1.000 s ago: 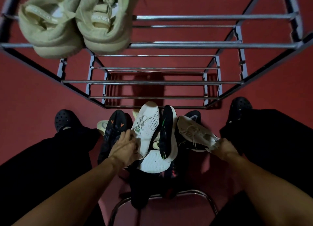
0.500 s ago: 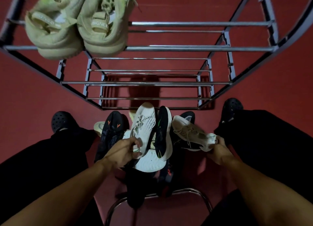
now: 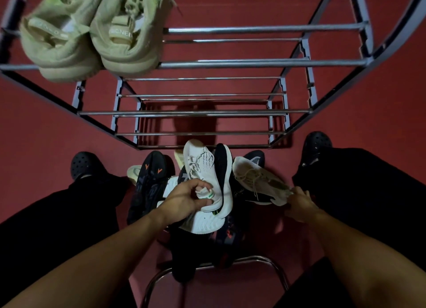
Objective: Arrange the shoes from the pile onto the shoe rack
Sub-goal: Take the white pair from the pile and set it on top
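A metal shoe rack (image 3: 253,64) with chrome bars stands in front of me on the red floor. A pair of pale green sneakers (image 3: 92,37) sits on its top shelf at the left. Below, between my feet, lies a pile of shoes. My left hand (image 3: 186,199) grips the heel of a white knit sneaker (image 3: 200,167) that points toward the rack. My right hand (image 3: 299,204) holds the heel of a cream laced sneaker (image 3: 255,180). A black shoe with a white sole (image 3: 224,174) stands on edge between the two.
A dark shoe with orange marks (image 3: 149,180) lies left of the pile, and a white sole (image 3: 202,222) faces up below my left hand. My feet in black clogs (image 3: 84,165) flank the pile. A chrome stool frame (image 3: 207,264) curves below. The rack's lower shelves hold nothing.
My left hand has shifted from the dark shoe onto the heel of the white sneaker and closed on it. My right hand has kept its hold on the cream sneaker.
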Action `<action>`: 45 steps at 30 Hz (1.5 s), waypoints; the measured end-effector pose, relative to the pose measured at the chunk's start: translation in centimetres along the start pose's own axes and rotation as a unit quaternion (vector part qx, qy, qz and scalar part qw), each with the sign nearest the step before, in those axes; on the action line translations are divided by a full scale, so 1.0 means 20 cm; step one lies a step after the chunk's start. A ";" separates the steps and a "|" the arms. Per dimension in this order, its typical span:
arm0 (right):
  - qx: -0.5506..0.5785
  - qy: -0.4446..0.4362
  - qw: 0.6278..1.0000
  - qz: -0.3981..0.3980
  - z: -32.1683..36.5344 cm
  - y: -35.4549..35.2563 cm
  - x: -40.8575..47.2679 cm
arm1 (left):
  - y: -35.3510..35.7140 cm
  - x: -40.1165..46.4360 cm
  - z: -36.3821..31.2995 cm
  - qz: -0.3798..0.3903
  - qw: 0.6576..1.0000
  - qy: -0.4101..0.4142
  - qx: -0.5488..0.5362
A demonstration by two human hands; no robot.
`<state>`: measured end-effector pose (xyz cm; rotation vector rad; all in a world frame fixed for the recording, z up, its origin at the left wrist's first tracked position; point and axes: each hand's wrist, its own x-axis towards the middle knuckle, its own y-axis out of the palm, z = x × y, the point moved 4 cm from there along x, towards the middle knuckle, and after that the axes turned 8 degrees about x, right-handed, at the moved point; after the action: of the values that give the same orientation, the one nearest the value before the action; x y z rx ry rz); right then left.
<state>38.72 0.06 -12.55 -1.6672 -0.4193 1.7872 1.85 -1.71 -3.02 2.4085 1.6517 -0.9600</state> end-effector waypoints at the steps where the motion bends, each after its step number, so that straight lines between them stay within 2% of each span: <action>1: 0.018 0.001 1.000 0.002 0.01 -0.01 -0.01 | 0.01 0.01 0.01 0.007 1.000 -0.013 -0.009; 3: 0.068 -0.003 0.998 0.013 0.00 0.01 -0.02 | 0.02 0.02 0.03 0.021 0.999 -0.027 0.007; 5: 0.179 -0.007 0.984 0.018 0.02 -0.01 -0.07 | 0.04 0.02 0.06 0.035 0.998 -0.034 0.038; 7: 0.314 -0.021 0.949 0.002 0.06 -0.06 -0.11 | 0.05 0.02 0.08 0.039 0.998 -0.040 0.041; 10: 0.418 -0.068 0.906 -0.018 0.26 -0.20 -0.20 | 0.06 0.01 0.08 0.028 0.998 -0.054 0.008; 14: 0.432 -0.152 0.888 -0.039 0.53 -0.35 -0.32 | 0.04 -0.05 0.05 -0.012 0.998 -0.056 -0.006; 16: 0.462 -0.195 0.863 -0.060 0.62 -0.39 -0.39 | 0.00 -0.08 0.02 -0.028 0.998 -0.048 -0.003; 19: 0.448 -0.230 0.860 -0.079 0.78 -0.45 -0.51 | -0.07 -0.13 -0.02 -0.046 0.998 -0.051 -0.009; 23: 0.364 -0.314 0.869 -0.121 0.96 -0.53 -0.68 | -0.19 -0.21 -0.09 -0.051 0.988 -0.083 -0.120; 29: 0.278 -0.396 0.872 -0.077 1.30 -0.59 -0.92 | -0.38 -0.29 -0.12 -0.100 0.984 -0.076 -0.127; 32: 0.224 -0.418 0.876 -0.084 1.46 -0.55 -0.97 | -0.48 -0.36 -0.11 -0.134 0.981 -0.060 -0.128; 35: 0.202 -0.418 0.882 -0.085 1.59 -0.48 -0.94 | -0.58 -0.41 -0.03 -0.165 0.979 -0.062 -0.101; 38: 0.209 -0.387 0.896 -0.059 1.65 -0.35 -0.85 | -0.63 -0.45 0.04 -0.163 0.981 -0.081 -0.061; 40: 0.211 -0.330 0.920 -0.005 1.64 -0.23 -0.77 | -0.62 -0.46 0.08 -0.132 0.986 -0.099 -0.021; 42: 0.180 -0.283 0.938 0.084 1.62 -0.07 -0.70 | -0.58 -0.45 0.11 -0.097 0.989 -0.110 0.006; 44: 0.204 -0.269 0.932 0.131 1.57 0.03 -0.67 | -0.54 -0.43 0.14 -0.070 0.991 -0.111 0.022; 45: 0.227 -0.269 0.928 0.121 1.55 0.05 -0.66 | -0.52 -0.42 0.16 -0.060 0.992 -0.109 0.027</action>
<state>8.15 -3.16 1.28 -0.9258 -0.0110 2.3116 -10.51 -5.40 1.83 2.1638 1.7250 -1.2509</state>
